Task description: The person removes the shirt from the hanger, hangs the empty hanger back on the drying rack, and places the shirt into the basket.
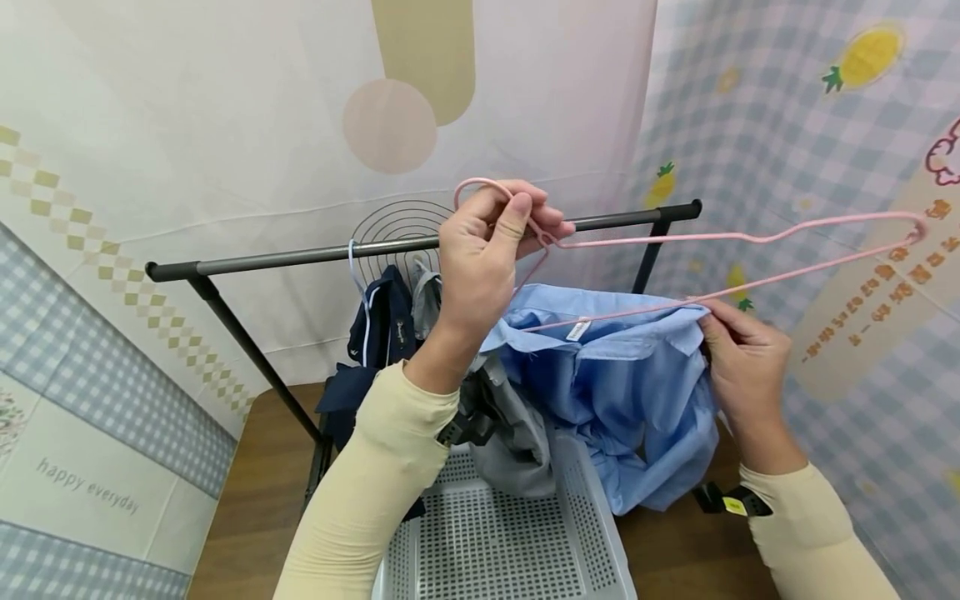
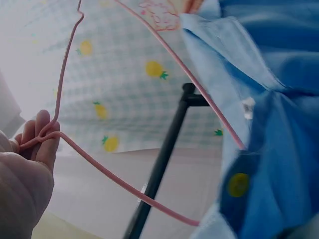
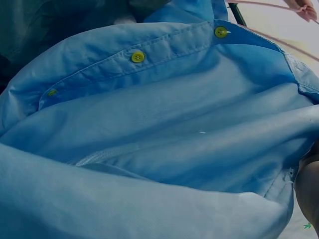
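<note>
My left hand grips a pink wire hanger at the base of its hook. One end of the hanger is inside a light blue shirt; the other end sticks out bare to the right. My right hand pinches the shirt's collar on the right side. A white label shows inside the neck. In the left wrist view the hanger's lower end passes behind the collar. Yellow buttons run down the shirt's front edge in the right wrist view.
A dark metal clothes rail crosses behind my hands. Several hangers and dark navy garments hang on it at left. Below stands a grey perforated plastic basket, with a grey garment hanging over it. Patterned curtains surround the wooden surface.
</note>
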`<state>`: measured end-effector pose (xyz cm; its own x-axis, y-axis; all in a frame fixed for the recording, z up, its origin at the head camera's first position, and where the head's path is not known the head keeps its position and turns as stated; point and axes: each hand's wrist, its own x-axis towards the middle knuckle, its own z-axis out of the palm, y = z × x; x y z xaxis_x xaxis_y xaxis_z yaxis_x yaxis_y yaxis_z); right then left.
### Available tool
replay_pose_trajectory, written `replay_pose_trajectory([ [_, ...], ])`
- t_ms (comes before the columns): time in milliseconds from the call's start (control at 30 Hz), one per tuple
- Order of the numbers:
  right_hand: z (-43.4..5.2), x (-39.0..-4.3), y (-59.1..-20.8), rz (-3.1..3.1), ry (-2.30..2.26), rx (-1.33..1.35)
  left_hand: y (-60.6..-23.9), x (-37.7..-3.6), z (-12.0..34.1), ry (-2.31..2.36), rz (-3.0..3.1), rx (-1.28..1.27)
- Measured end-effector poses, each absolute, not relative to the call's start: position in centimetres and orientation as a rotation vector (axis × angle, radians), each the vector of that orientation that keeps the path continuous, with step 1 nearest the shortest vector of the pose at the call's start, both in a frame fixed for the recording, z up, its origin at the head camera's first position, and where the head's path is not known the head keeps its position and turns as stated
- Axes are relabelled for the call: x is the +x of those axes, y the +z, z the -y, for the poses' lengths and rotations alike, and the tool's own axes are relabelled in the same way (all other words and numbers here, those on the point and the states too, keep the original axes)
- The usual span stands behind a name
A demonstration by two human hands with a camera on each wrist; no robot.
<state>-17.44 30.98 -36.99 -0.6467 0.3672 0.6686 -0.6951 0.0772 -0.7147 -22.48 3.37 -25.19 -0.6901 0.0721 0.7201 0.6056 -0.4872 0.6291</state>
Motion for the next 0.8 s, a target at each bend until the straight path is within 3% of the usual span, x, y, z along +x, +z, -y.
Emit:
replay_pose_trajectory([
  [567, -30.9, -16.7, -36.2, 1.229, 2.022, 0.404, -28.0, -24.1, -3.1, -1.976, 1.510, -0.951],
  [800, -30.4, -15.3, -36.7, 1.530, 1.793, 0.395, -28.5, -24.7, -3.7, -1.851, 1.500, -0.916],
])
